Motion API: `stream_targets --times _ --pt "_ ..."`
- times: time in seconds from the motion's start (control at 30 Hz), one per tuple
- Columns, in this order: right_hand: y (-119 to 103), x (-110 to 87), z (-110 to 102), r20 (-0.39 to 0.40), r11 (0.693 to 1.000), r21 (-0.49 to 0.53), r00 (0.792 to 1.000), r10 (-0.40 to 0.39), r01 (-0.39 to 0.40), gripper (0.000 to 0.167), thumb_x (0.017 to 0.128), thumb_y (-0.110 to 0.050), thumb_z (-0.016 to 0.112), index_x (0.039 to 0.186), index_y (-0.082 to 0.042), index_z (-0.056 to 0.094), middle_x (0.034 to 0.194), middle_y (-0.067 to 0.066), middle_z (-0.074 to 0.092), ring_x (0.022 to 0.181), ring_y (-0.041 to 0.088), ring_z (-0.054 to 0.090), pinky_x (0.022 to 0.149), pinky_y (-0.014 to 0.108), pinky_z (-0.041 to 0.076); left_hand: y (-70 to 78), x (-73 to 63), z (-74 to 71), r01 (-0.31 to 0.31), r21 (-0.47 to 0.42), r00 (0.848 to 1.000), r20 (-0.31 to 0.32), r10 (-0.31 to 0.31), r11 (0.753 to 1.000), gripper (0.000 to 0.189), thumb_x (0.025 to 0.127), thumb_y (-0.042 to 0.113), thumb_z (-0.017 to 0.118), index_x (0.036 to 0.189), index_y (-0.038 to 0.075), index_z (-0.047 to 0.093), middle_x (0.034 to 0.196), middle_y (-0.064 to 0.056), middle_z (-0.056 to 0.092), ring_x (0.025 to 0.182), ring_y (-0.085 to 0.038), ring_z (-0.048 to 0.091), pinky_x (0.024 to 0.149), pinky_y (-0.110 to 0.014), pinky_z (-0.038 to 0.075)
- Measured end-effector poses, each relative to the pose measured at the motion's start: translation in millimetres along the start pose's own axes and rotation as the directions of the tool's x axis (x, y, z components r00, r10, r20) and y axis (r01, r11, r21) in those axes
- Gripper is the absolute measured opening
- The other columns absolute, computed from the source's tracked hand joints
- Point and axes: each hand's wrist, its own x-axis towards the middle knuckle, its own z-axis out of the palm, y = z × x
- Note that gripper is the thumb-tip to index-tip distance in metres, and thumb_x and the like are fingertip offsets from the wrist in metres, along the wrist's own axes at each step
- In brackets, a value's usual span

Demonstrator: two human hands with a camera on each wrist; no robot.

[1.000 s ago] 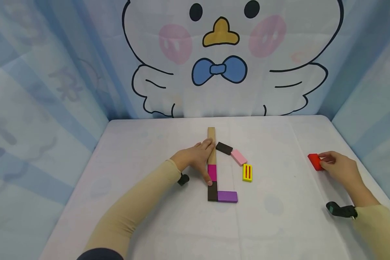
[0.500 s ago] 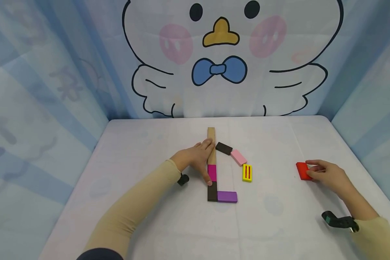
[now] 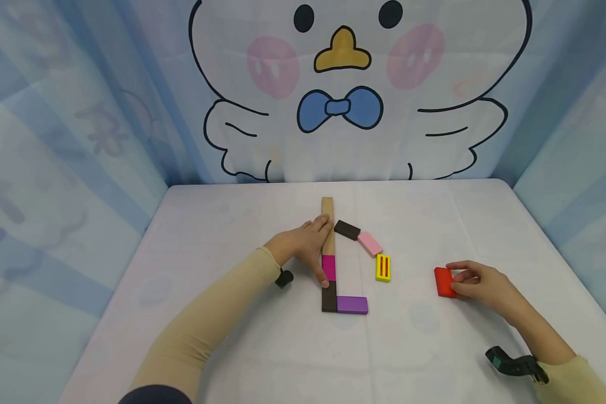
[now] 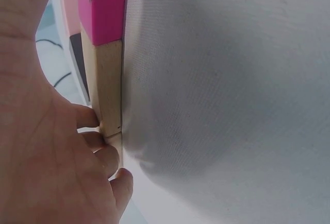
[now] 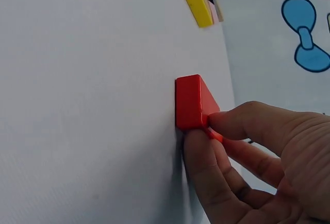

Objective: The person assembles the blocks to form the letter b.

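My right hand (image 3: 487,287) pinches a red block (image 3: 443,282) by its right end, right of the laid-out blocks. In the right wrist view the thumb and fingertips grip the near end of that block, low at the white cloth. My left hand (image 3: 307,244) rests along a straight column of blocks, fingers spread on the wooden blocks (image 3: 327,206) and thumb by the magenta block (image 3: 329,268). A dark brown block (image 3: 329,300) ends the column. Beside it lies a purple block (image 3: 352,305). Part of the column is hidden under the left hand.
Curving away from the column's upper right are a dark block (image 3: 347,230), a pink block (image 3: 370,244) and a yellow block with red stripes (image 3: 383,268). A white cloth (image 3: 414,348) covers the table. Patterned curtains (image 3: 81,168) stand behind and at both sides.
My right hand has moved left and nearer to me with the red block, toward the laid-out blocks. The left hand and the other blocks have stayed in place.
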Motion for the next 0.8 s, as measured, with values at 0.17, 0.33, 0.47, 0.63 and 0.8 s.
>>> stream_targets --times 0.17,0.33,0.47,0.63,0.8 --pt "-14 -5.8 14 0.025 0.999 0.033 1.0 -0.003 0.002 0.053 0.096 -0.022 0.072 0.14 0.002 0.055 0.112 0.014 0.065 0.097 0.025 0.063 0.071 0.025 0.056 0.2 -0.6 0.3 -0.001 -0.003 1.0 -0.002 0.001 1.0 0.156 0.061 0.078 0.085 0.166 0.005 -0.004 0.174 -0.014 -0.01 0.162 -0.024 -0.008 0.131 -0.038 0.003" --pt "-29 -8.9 30 0.037 0.999 0.054 0.999 -0.004 0.002 0.05 0.094 -0.021 0.074 0.138 -0.002 0.059 0.107 0.01 0.066 0.089 0.02 0.063 0.069 0.026 0.055 0.1 -0.6 0.1 0.0 -0.004 1.0 -0.005 0.0 1.0 0.155 0.061 0.077 0.086 0.166 0.005 -0.003 0.174 -0.014 -0.009 0.162 -0.024 -0.008 0.131 -0.038 0.003" --pt "-39 -11.2 42 0.053 0.995 0.1 0.999 -0.01 0.005 0.049 0.092 -0.02 0.077 0.135 -0.003 0.06 0.098 0.007 0.067 0.079 0.018 0.065 0.066 0.026 0.055 -0.3 0.1 0.8 -0.001 -0.006 1.0 -0.008 0.001 1.0 0.155 0.061 0.077 0.086 0.166 0.005 -0.003 0.174 -0.014 -0.009 0.162 -0.024 -0.008 0.131 -0.038 0.003" --pt "-49 -13.0 55 0.076 0.986 0.166 0.997 -0.008 -0.004 0.049 0.091 -0.018 0.078 0.133 -0.001 0.059 0.089 0.005 0.068 0.073 0.018 0.068 0.065 0.027 0.057 -0.2 0.3 0.9 -0.005 -0.011 1.0 -0.008 0.005 1.0 0.155 0.061 0.077 0.086 0.166 0.005 -0.003 0.174 -0.015 -0.009 0.162 -0.025 -0.008 0.131 -0.039 0.003" --pt "-61 -12.8 67 0.091 0.977 0.209 0.996 0.01 -0.029 0.05 0.091 -0.018 0.079 0.133 0.0 0.058 0.085 0.003 0.071 0.069 0.018 0.07 0.064 0.027 0.06 0.2 -1.0 -0.7 -0.004 -0.017 1.0 -0.005 0.004 1.0 0.155 0.061 0.076 0.086 0.166 0.005 -0.003 0.174 -0.015 -0.009 0.162 -0.025 -0.008 0.131 -0.039 0.004"
